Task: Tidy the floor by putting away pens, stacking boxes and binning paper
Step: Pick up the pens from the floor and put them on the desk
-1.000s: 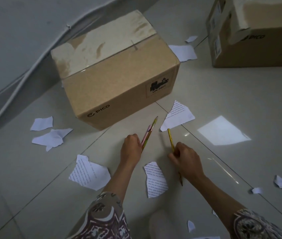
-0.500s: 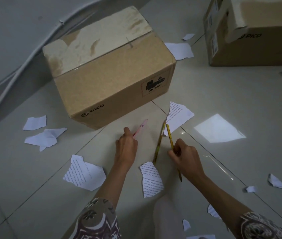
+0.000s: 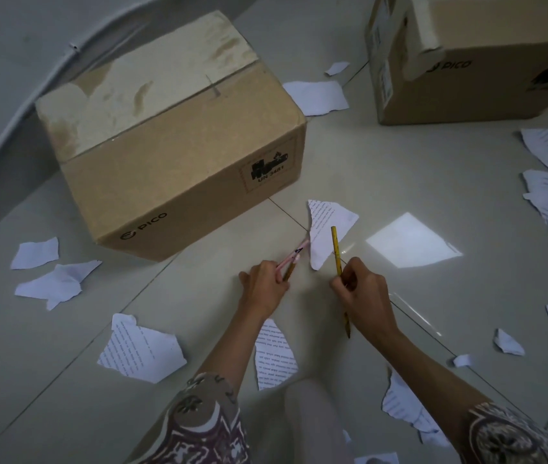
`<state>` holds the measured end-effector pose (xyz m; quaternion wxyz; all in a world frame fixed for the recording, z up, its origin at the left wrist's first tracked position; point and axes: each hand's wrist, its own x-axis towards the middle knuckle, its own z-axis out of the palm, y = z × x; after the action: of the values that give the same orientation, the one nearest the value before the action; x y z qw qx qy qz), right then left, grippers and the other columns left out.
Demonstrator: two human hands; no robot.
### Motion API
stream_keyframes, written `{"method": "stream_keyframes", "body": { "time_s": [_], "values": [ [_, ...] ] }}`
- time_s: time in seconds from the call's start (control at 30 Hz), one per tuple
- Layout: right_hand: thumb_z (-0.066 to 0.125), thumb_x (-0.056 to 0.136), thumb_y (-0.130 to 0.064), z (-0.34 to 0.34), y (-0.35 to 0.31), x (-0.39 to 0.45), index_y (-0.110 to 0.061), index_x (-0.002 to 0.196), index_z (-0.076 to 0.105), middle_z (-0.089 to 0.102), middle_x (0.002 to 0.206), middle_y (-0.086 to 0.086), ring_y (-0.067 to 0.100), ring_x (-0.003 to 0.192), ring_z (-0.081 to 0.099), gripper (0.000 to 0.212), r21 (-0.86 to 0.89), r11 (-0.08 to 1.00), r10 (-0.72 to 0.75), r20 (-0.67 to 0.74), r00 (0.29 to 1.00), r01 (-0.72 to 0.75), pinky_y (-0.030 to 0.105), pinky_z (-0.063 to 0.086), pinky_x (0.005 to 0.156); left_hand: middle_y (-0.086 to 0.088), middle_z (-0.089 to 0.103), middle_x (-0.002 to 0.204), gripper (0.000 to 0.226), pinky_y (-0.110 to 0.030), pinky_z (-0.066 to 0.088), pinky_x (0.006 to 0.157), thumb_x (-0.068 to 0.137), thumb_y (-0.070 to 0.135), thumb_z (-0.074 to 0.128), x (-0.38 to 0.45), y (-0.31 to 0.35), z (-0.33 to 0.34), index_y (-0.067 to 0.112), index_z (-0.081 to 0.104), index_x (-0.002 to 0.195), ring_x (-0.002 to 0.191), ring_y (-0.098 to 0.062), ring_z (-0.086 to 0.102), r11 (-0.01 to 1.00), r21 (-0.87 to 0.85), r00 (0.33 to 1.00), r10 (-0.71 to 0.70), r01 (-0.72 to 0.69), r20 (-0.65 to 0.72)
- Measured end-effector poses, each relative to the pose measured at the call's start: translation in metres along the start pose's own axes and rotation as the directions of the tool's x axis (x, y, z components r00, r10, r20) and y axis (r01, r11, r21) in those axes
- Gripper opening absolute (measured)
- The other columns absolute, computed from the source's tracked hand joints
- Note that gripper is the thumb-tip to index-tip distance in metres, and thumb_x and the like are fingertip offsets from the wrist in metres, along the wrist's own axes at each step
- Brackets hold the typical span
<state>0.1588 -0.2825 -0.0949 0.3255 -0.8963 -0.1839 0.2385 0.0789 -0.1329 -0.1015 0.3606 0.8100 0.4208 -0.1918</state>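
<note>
- Cardboard box, taped closed, sits at upper left of the frame; its contents are hidden.
- A second cardboard box sits at upper right, contents also hidden.
- Left hand, at centre, has fingers curled around a pink pen and a brown pencil.
- Right hand grips a yellow pencil.
- Torn paper scraps lie scattered across the tiled floor.

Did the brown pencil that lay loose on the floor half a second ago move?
Yes. The brown pencil is now in the left hand with the pink pen, nearer the box.
</note>
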Motion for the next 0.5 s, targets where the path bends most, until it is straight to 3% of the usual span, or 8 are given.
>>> {"method": "stream_keyframes", "body": {
  "time_s": [0.13,0.23,0.33,0.43,0.5],
  "values": [
    [0.062,0.079,-0.009,-0.022,-0.007,-0.002,-0.003,0.069,0.043,0.045,0.057,0.01,0.017,0.053,0.036,0.022,0.105,0.993,0.053,0.0,0.999,-0.053,0.029,0.033,0.052,-0.021,0.065,0.095,0.025,-0.035,0.038,0.085,0.087,0.014,0.056,-0.005,0.008,-0.033,0.015,0.043,0.065,0.095,-0.034,0.057,0.999,0.011,0.999,0.037,-0.037,0.009],
    [0.061,0.078,-0.005,-0.047,-0.026,-0.005,-0.003,0.079,0.049,0.054,0.062,0.014,0.018,0.055,0.042,0.012,0.169,0.984,0.054,0.05,0.997,-0.062,0.029,0.039,0.054,-0.017,0.056,0.076,0.016,-0.03,0.037,0.065,0.088,0.011,0.054,-0.014,0.018,-0.064,0.007,0.049,0.073,0.075,-0.028,0.053,0.992,-0.075,0.995,0.098,-0.097,0.008],
    [0.059,0.08,-0.002,-0.079,-0.05,-0.009,-0.012,0.088,0.051,0.061,0.07,0.014,0.027,0.06,0.054,0.015,0.207,0.976,0.052,0.077,0.996,-0.067,0.036,0.049,0.058,-0.001,0.04,0.061,0.025,-0.027,0.03,0.058,0.091,0.008,0.052,-0.035,0.046,-0.093,0.008,0.045,0.067,0.059,-0.015,0.039,0.963,-0.215,0.984,0.175,-0.163,0.039],
    [0.056,0.081,0.002,-0.123,-0.08,-0.011,-0.006,0.086,0.053,0.064,0.072,0.017,0.03,0.062,0.061,0.011,0.365,0.922,0.119,0.058,0.991,-0.132,0.04,0.053,0.058,0.003,0.033,0.06,0.025,-0.015,0.027,0.05,0.091,0.009,0.054,-0.07,0.091,-0.123,0.008,0.044,0.068,0.053,-0.005,0.034,0.931,-0.308,0.968,0.234,-0.197,0.087],
    [0.054,0.082,0.006,-0.158,-0.105,-0.015,0.0,0.085,0.055,0.065,0.073,0.02,0.029,0.061,0.063,0.007,0.45,0.88,0.138,0.06,0.989,-0.15,0.034,0.054,0.053,0.004,0.039,0.062,0.019,-0.008,0.03,0.05,0.092,0.007,0.052,-0.096,0.125,-0.145,0.007,0.048,0.073,0.052,0.003,0.038,0.91,-0.366,0.956,0.26,-0.195,0.138]
  ]
}}
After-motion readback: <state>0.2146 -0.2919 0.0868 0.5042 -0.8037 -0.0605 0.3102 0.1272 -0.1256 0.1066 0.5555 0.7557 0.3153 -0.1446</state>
